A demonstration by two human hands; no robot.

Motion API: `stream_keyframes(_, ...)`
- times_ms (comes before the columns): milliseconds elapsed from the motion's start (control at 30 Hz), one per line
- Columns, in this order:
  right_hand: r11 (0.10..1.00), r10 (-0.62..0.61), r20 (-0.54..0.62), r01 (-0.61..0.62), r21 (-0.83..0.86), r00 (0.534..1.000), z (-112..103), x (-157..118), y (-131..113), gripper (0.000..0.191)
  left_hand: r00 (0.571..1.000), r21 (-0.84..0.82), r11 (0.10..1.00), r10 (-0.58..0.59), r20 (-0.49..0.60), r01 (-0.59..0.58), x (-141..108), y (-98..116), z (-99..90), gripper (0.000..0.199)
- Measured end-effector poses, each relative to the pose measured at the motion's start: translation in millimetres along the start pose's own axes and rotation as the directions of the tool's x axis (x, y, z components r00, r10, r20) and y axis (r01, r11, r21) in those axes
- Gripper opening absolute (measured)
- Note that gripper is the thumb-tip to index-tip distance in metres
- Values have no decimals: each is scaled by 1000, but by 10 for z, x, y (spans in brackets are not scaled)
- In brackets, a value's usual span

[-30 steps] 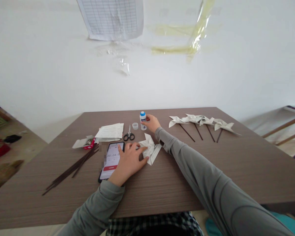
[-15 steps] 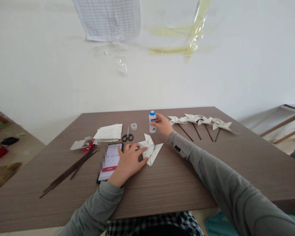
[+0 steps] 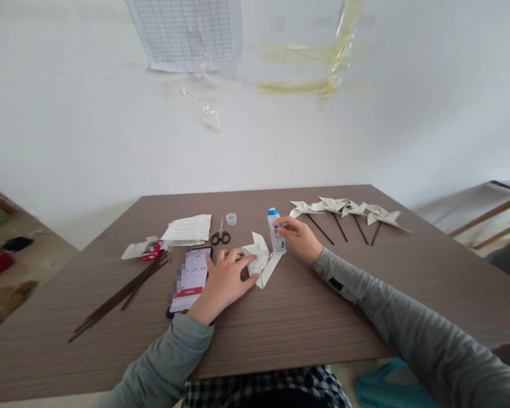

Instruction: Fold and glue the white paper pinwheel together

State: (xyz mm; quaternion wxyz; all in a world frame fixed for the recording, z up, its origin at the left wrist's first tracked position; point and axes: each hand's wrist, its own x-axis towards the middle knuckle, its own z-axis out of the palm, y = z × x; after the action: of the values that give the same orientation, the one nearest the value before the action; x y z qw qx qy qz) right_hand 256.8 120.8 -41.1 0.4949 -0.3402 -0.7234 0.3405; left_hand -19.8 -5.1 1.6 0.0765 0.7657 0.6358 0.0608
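A folded paper pinwheel (image 3: 261,260) with printed or written lines lies on the table in front of me. My left hand (image 3: 228,275) rests on its left side, thumb and fingertips pressed on the paper and holding it down. My right hand (image 3: 300,237) grips a white glue bottle (image 3: 276,235) with a blue top between thumb and fingers. The bottle is nearly upright, leaning slightly, at the pinwheel's right blade; whether its base touches the paper or table I cannot tell.
Scissors (image 3: 220,234), a clear cap (image 3: 231,219), stacked paper (image 3: 187,230) and a small red box (image 3: 151,249) stand at the back left. A phone (image 3: 191,283) and dark sticks (image 3: 119,297) are left. Several pinwheels on sticks (image 3: 334,205) lie at the back right.
My right hand has brought the glue bottle nearer and a little to the right, from behind the pinwheel to its right blade. My left hand has hardly moved.
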Motion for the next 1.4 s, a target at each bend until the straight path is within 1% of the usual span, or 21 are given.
stream_keyframes(67, 999, 15, 5, -16, 47, 1000, 15, -8, 20, 22, 1000, -4, 1000, 1, 7, -1, 7, -9, 1, 55)
stream_keyframes(200, 994, 71, 3, -71, 85, 997, 16, -12, 16, 16, 1000, -9, 1000, 10, 17, -9, 8, -15, -11, 58)
stream_keyframes(267, 989, 116, 6, -116, 86, 993, 16, -22, -10, 23, 1000, -13, 1000, 13, 24, -12, 4, -15, -15, 57)
stream_keyframes(367, 984, 159, -9, -157, 80, 987, 28, -41, -43, 38, 1000, -15, 1000, 12, 17, -12, 1, -13, -9, 54)
stream_keyframes(467, 986, 154, -31, -152, 63, 988, 48, -51, -43, 44, 1000, -11, 1000, 10, 16, -10, -1, -4, -2, 53)
stream_keyframes(600, 989, 140, -23, -139, 53, 990, 54, -54, -2, 41, 999, -14, 1000, 11, 33, -10, -1, 19, -3, 55)
stream_keyframes(800, 995, 92, -23, -91, 38, 996, 43, -73, 66, 41, 1000, -12, 1000, 18, 20, -18, 3, 45, 30, 53)
stream_keyframes(1000, 993, 114, -7, -114, 37, 993, 95, -109, 76, 41, 999, -13, 999, 34, 26, -34, 12, 70, 49, 54)
stream_keyframes(1067, 992, 120, 21, -120, 33, 993, 113, -124, 65, 34, 999, -12, 999, 38, 30, -38, 11, 86, 40, 54)
stream_keyframes(1133, 991, 135, 53, -136, 9, 989, 128, -141, 51, 30, 999, -12, 999, 41, 33, -41, 8, 103, 32, 55)
stream_keyframes(1267, 978, 163, 48, -155, -140, 986, 162, -168, 15, 34, 999, -15, 999, 42, 23, -41, 9, 123, 41, 54)
stream_keyframes(1400, 945, 113, 83, -81, -317, 990, 203, -181, -31, 27, 999, -8, 999, 44, 12, -44, 14, 127, 58, 53)
